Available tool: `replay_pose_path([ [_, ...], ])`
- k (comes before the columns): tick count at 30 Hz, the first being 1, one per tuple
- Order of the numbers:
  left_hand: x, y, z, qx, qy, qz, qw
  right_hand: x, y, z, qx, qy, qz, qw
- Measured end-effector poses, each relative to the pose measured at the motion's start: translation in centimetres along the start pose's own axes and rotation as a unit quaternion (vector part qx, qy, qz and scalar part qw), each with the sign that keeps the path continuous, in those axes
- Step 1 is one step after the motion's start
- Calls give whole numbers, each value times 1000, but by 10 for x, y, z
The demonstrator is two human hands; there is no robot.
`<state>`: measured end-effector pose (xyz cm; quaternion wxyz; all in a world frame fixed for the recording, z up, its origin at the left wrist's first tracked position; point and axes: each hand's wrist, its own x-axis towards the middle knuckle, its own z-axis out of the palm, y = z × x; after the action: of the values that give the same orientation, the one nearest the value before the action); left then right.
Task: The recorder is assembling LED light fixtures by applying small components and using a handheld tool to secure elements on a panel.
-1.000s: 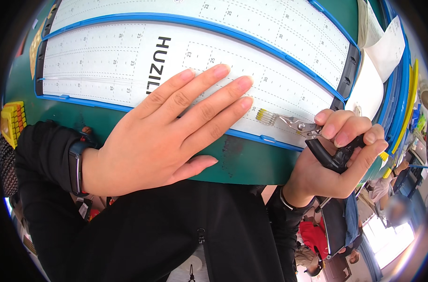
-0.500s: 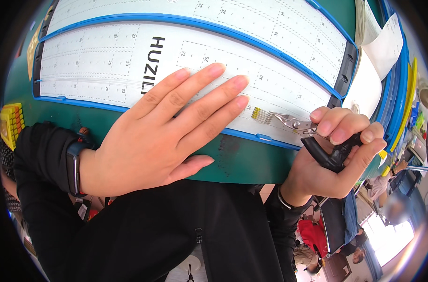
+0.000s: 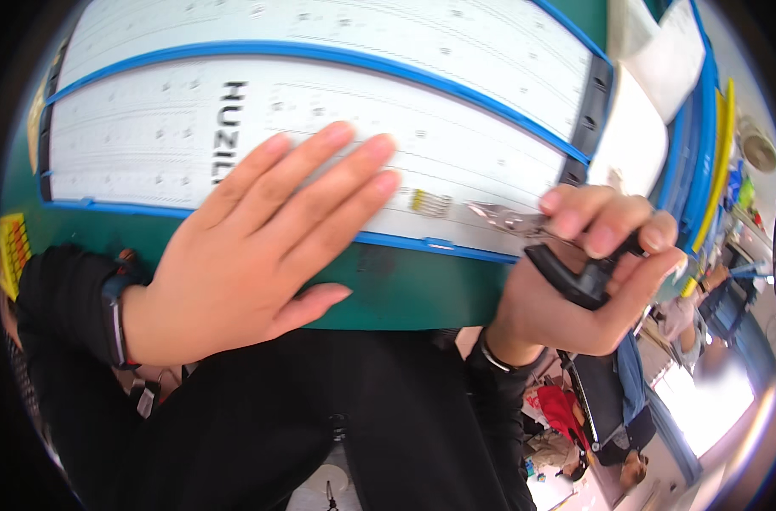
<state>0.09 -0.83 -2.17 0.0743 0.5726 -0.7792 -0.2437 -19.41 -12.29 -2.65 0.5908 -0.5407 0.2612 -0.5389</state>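
My left hand lies palm down with its fingers stretched out over the near white panel of a blue-edged flat case. Nothing shows in that hand. To its right, a small row of thin metal hook-like pieces with yellow ends rests on the same panel; they are too blurred to name exactly. My right hand grips a pair of small pliers by the black handles. The silver jaws point left toward the row, with a short gap between.
Behind lies a second white panel of the case. Green tabletop runs along the near side. White papers and stacked blue and yellow edges stand at the right. A yellow gridded block is at the far left.
The whole scene has shifted left in the picture. The pliers' jaws have drawn a little away from the yellow-ended row. My left hand stays flat and stretched out.
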Motion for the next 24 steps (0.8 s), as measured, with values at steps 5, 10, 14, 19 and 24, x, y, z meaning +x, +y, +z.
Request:
replay_pose_path([
  [5, -9, -8, -4, 19, -33, 6, 999, 2, 15, 3, 43, -2, -46, 998],
  [10, -6, -5, 6, 46, -36, 47, 997, 5, 18, -5, 66, 34, -77, 994],
  [14, -11, -2, 6, 48, -34, 35, 998, 4, 17, -3, 61, 51, -84, 993],
  [19, 7, 10, 17, 55, -21, 44, 997, 7, 24, -24, 53, 58, -102, 992],
  [24, 34, 25, 33, 21, -8, 39, 999, 10, 27, -57, 94, 83, -89, 988],
])
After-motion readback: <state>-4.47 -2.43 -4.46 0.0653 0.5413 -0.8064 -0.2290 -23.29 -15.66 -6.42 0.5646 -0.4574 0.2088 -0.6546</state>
